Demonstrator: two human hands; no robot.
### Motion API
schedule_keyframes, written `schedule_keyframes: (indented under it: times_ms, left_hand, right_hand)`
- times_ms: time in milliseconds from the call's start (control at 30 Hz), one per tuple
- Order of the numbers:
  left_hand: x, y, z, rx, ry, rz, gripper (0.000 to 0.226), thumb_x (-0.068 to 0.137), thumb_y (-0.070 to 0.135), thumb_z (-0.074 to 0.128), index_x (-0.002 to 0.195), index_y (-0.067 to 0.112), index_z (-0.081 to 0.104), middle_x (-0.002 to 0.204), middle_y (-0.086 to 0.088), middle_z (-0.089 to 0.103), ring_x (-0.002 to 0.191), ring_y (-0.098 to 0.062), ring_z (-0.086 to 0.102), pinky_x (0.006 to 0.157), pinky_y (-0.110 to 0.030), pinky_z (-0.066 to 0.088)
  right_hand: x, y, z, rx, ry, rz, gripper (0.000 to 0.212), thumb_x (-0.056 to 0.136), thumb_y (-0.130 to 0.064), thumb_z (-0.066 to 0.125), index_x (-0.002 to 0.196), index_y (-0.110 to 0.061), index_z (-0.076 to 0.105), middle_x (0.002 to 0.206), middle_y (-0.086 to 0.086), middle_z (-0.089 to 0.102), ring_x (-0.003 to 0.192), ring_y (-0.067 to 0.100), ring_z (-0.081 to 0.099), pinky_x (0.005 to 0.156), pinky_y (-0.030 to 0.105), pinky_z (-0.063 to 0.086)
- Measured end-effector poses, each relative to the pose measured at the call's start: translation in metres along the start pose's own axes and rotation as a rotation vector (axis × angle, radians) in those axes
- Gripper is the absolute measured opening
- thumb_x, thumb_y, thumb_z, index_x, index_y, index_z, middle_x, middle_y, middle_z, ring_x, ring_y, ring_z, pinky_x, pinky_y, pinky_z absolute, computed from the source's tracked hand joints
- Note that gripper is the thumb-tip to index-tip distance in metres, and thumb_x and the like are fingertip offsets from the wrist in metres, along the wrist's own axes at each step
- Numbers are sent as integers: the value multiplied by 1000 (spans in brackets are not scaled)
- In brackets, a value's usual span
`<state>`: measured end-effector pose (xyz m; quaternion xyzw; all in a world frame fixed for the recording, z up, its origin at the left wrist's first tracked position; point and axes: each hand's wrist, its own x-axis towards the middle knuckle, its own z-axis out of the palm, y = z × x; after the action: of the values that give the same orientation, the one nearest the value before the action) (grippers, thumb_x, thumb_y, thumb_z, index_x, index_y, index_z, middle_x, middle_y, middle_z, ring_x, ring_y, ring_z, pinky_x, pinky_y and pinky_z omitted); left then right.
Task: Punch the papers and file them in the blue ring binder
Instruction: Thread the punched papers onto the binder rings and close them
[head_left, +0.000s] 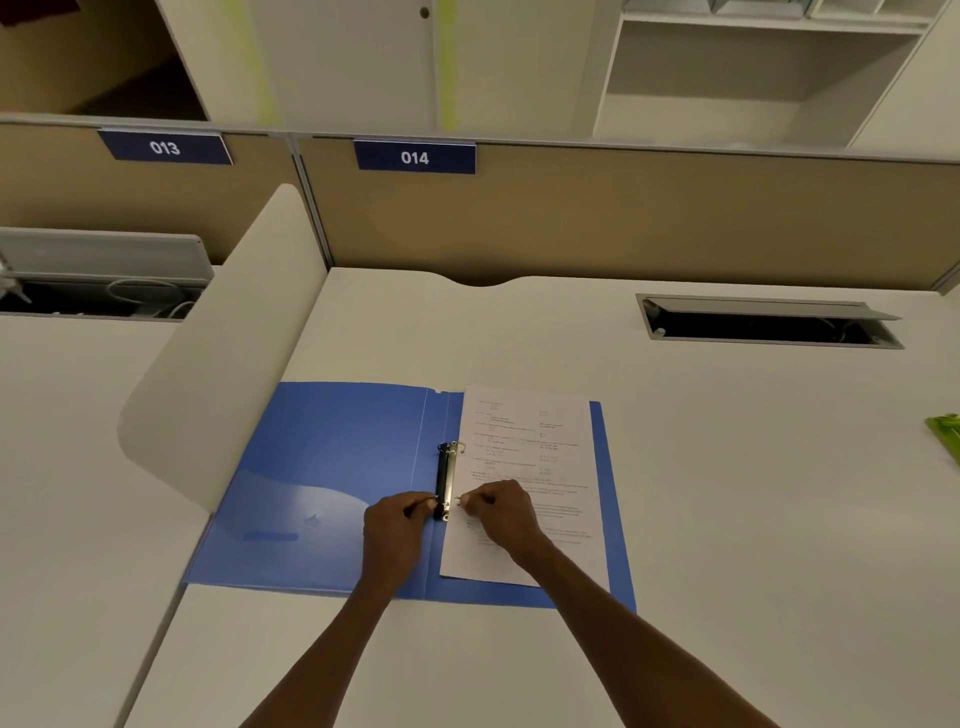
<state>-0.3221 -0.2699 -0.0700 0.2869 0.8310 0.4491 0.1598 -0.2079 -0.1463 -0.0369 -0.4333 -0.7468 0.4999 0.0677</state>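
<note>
Both hands work at the near end of the ring mechanism. The left hand has its fingers curled, pinching at the near ring from the 9 o'clock side; the right hand pinches at the papers edge from 3 o'clock, though exactly what its fingertips hold is too small to tell. The mechanism's long axis runs 12 to 6, along the spine of the open blue ring binder. The papers lie on its right cover, just beside the rings. The far ring stands at 12 o'clock from both grips, equally near either hand.
</note>
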Motion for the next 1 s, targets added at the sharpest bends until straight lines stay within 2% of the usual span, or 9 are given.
schedule_keyframes:
  times_ms: [167,300,367,533,633,833,933,1000]
  left_hand:
    - [-3,-6,5,1,37,6,21,88,10,62,104,-1,69,97,-19,72,89,-30,67,86,-32,50]
    - [-3,-8,8,27,76,20,21,86,13,64,101,-1,70,94,-18,72,85,-30,67,83,-36,54]
    - [-4,-4,8,46,101,64,17,85,10,66,97,-1,71,89,-17,73,80,-28,67,78,-31,51]
    - [-5,-4,9,98,114,146,11,81,5,69,89,-2,72,80,-17,72,71,-28,67,71,-26,47]
    - [-3,-6,12,119,111,151,11,83,9,68,86,0,71,76,-15,71,68,-25,66,68,-20,44]
    - [-2,-9,13,120,93,153,8,81,6,70,85,-1,71,74,-14,69,66,-14,59,64,-27,52]
    - [-2,-7,12,138,65,182,9,81,7,69,82,-2,70,70,-15,69,61,-20,63,62,-25,50]
    - [-1,-5,10,140,70,203,19,81,16,63,80,-2,70,69,-15,69,60,-24,65,59,-30,56]
  right_hand:
    - [7,-2,3,46,0,85,23,84,-28,72,92,-7,77,90,7,74,86,21,67,81,32,53]
    - [14,-3,3,39,-13,124,26,83,-27,73,89,-2,75,82,6,71,77,18,64,78,31,53]
    - [16,-3,4,23,-18,137,27,83,-26,73,85,1,74,78,10,69,72,17,61,73,30,51]
    - [19,-3,7,-1,-20,149,32,82,-27,74,84,5,72,84,20,71,69,18,59,68,27,48]
    - [22,-4,7,-16,-29,159,31,83,-27,73,81,4,71,75,13,65,68,17,58,67,27,47]
    - [25,-6,9,-72,-46,162,28,83,-30,73,74,-4,66,67,8,58,67,18,57,67,28,47]
    - [26,-6,8,-87,-49,168,30,83,-30,73,66,-8,60,58,2,52,59,14,53,65,26,45]
    - [27,-7,8,-101,-54,172,32,82,-31,73,65,-9,58,55,-1,49,56,12,50,61,22,42]
